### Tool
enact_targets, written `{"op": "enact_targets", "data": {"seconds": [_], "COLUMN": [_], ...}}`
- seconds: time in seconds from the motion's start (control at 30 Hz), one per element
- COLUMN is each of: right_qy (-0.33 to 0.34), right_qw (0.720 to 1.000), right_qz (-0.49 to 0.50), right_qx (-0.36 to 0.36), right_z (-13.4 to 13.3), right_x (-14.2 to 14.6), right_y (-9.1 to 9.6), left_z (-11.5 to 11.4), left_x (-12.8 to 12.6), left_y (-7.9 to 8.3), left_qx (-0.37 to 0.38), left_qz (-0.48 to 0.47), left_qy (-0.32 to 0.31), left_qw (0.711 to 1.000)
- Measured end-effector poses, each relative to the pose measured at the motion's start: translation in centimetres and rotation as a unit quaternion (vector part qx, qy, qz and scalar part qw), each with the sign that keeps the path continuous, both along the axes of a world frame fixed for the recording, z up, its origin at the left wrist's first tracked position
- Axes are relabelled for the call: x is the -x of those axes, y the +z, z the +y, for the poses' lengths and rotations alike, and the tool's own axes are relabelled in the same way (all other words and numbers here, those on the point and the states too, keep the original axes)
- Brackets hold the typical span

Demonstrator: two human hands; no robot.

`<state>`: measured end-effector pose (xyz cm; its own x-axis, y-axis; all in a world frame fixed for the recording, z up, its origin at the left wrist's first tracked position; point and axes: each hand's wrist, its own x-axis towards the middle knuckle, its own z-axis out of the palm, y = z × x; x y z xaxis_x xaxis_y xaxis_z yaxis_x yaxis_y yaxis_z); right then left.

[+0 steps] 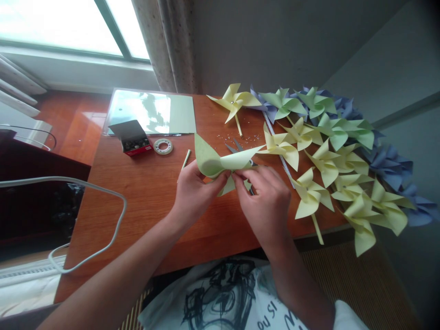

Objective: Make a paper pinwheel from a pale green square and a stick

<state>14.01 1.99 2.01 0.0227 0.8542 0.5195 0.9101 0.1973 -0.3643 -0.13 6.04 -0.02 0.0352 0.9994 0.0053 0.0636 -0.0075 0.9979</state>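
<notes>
Pale green paper sheet [220,161], corners folded inward, held above table.

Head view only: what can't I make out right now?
Middle of the paper, head view: covered by the left hand and right hand.
Scissors: mostly behind the paper.
Specks on the table: too small to identify.
Box contents: dark and too small.
Blue pinwheels: largely under the yellow pinwheels, blurred near the right edge.
</notes>
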Motion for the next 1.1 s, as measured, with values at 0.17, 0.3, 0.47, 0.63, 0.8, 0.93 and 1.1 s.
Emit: {"op": "enact_targets", "data": {"seconds": [0.17,0.3,0.47,0.63,0.8,0.93,1.1], "right_qy": [0.013,0.018,0.011,0.008,0.01,0.01,0.013], "right_qw": [1.0,1.0,1.0,1.0,0.999,0.999,1.0], "right_qz": [0.012,0.018,0.012,0.024,0.037,0.03,0.026], "right_qx": [0.003,0.007,0.0,0.006,0.01,0.009,0.007], "right_z": [-0.02,0.01,0.07,0.07,0.16,0.22,0.01], "right_x": [-0.15,-0.27,-0.31,-0.29,-0.25,-0.23,-0.19], "right_y": [-0.01,-0.11,-0.38,-0.46,-0.31,-0.38,-0.13], "left_z": [0.07,0.05,-0.01,-0.03,0.12,0.19,0.16], "left_x": [0.02,-0.02,-0.02,-0.03,-0.07,-0.06,-0.09], "left_y": [-0.11,-0.14,-0.15,0.09,0.28,0.07,-0.16], "left_qx": [0.003,0.009,0.011,0.025,0.075,0.095,0.09], "left_qz": [-0.009,-0.015,-0.018,-0.052,-0.114,-0.133,-0.141], "left_qy": [-0.01,-0.012,-0.011,-0.022,-0.029,-0.041,-0.04], "left_qw": [1.0,1.0,1.0,0.998,0.99,0.986,0.985]}}
